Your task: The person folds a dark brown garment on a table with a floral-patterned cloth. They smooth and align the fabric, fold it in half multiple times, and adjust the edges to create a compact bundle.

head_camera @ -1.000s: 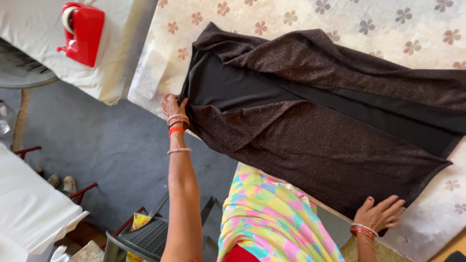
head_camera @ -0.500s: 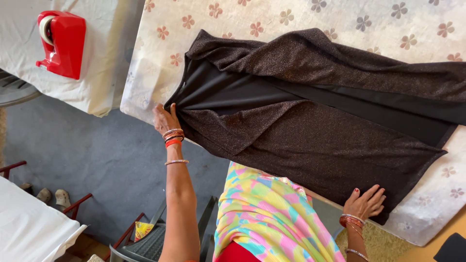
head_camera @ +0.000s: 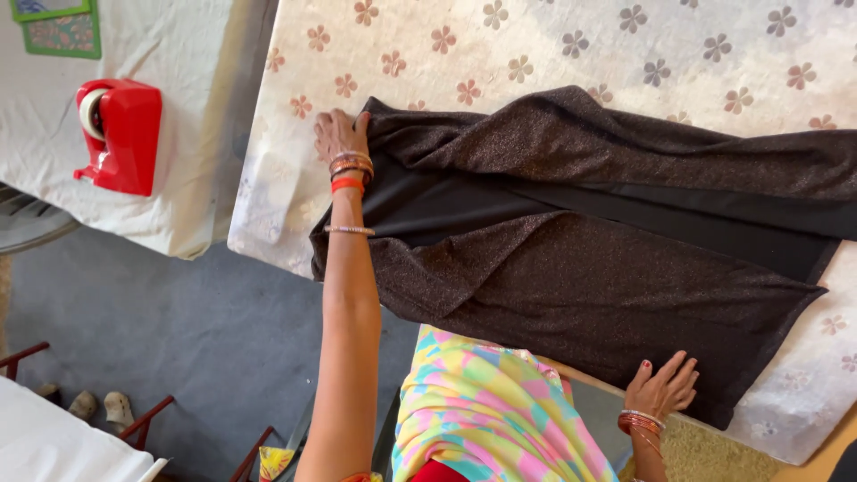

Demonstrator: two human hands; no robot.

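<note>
Grey floor [head_camera: 178, 330] runs beneath us, dull and matte, between white-draped furniture. Taking the dark garment [head_camera: 589, 241] as our landmark, it lies spread across our bench [head_camera: 553, 45], whose cover is a pale, slightly crinkled cloth printed with small brown and grey flowers. The garment is long and roughly rectangular, made of a charcoal fabric with a fine speckled, glittery grain, and it folds open along its middle to show a smooth, flat black lining; one end droops over the bench edge toward the floor. At that end of the garment, our left hand [head_camera: 339, 136] rests palm down where the fabric's corner meets the flowered cover, fingers held together and flat, pressing rather than pinching; thin metal bangles and an orange band [head_camera: 347, 185] circle the wrist. Along the garment's near hem, toward its other end, our right hand [head_camera: 662, 387] lies with fingers spread wide, their tips touching the sparkly cloth, holding nothing, more bangles on that wrist. Between our arms, just below the garment, hangs our own bright drape [head_camera: 482, 411] in yellow, pink and turquoise patches. Well away from the garment, beyond our left hand, a glossy red tape dispenser [head_camera: 120, 134] sits on a second bench under plain white cloth.
</note>
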